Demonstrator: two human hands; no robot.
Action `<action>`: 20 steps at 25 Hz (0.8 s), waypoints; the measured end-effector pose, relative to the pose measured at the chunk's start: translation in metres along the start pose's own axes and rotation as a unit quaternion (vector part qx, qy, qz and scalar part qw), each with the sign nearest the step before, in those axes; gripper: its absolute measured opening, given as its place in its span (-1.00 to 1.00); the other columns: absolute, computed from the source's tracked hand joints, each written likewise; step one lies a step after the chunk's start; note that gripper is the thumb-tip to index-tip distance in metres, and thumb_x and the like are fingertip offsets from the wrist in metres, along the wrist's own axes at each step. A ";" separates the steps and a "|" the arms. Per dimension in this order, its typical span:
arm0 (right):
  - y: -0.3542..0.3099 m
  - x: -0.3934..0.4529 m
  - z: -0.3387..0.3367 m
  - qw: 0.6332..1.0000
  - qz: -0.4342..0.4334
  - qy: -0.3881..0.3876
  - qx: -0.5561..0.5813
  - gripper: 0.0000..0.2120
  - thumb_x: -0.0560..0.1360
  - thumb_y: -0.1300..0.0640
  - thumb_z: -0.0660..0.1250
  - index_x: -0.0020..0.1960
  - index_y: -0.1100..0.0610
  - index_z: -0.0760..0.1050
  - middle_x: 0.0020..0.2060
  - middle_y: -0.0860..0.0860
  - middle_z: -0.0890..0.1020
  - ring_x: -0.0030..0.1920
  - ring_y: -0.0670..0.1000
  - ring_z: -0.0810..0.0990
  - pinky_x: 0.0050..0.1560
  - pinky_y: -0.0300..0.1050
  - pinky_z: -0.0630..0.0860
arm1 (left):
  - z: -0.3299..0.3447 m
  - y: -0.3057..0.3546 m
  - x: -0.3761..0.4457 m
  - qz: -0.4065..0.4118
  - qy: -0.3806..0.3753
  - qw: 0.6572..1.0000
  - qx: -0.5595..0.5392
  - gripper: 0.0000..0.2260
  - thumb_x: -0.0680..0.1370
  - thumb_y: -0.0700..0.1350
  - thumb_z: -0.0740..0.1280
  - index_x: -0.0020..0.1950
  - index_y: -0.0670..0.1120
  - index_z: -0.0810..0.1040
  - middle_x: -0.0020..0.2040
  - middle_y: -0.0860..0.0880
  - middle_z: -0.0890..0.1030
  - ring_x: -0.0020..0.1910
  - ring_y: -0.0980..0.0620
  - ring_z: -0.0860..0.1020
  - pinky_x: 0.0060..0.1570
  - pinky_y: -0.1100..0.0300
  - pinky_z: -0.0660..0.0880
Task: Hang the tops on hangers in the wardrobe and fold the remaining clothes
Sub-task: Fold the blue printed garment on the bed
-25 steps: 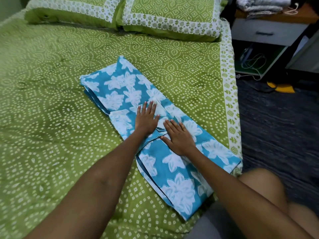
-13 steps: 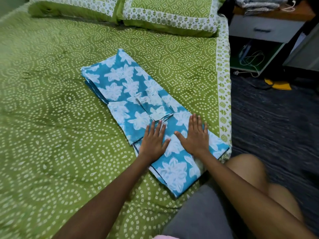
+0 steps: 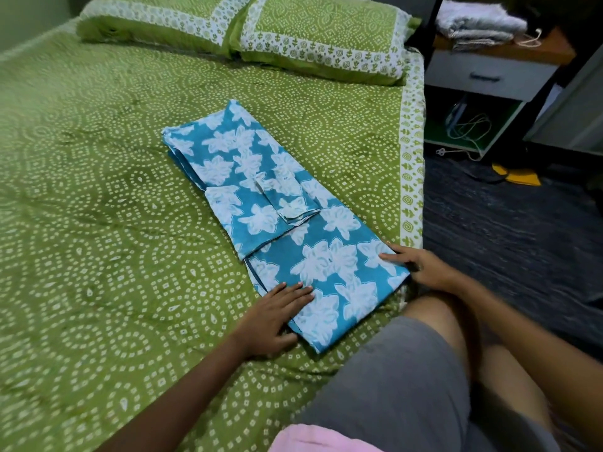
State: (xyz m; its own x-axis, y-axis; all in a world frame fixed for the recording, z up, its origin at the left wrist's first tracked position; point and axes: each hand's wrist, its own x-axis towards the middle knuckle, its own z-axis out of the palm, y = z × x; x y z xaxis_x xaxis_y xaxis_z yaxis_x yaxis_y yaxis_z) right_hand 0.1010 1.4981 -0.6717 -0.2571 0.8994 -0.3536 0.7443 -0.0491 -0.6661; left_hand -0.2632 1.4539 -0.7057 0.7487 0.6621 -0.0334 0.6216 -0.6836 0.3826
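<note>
Lying lengthwise on the bed (image 3: 98,223), the blue floral garment (image 3: 277,216) looks light, soft and limp. Left hand (image 3: 270,321) and right hand (image 3: 421,265) rest flat-fingered at its near corners, gripping nothing; best pinched there.

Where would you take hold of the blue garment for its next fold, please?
Probably its near end, by both corners, from the bed's edge. The blue garment lies flat and long; the left hand and right hand already rest there.
</note>
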 end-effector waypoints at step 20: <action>-0.086 -0.010 0.047 0.985 -0.098 -0.138 0.036 -0.85 0.39 0.35 0.36 -0.10 0.16 0.62 0.18 0.08 0.59 0.29 -0.02 0.46 0.34 -0.40 0.17 | -0.036 -0.013 -0.094 -0.254 0.135 0.900 -0.327 -0.47 0.53 -0.25 0.24 0.06 0.47 0.50 0.08 0.42 0.54 0.14 0.29 0.52 0.14 0.44 0.41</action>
State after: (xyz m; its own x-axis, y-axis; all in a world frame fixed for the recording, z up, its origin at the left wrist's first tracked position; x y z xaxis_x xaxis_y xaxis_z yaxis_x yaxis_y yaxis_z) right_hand 0.0109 1.4728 -0.6418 -0.5567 0.7427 -0.3722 0.6209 0.0743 -0.7804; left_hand -0.3498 1.4116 -0.6743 0.2674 0.9494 -0.1649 0.5333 -0.0033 0.8459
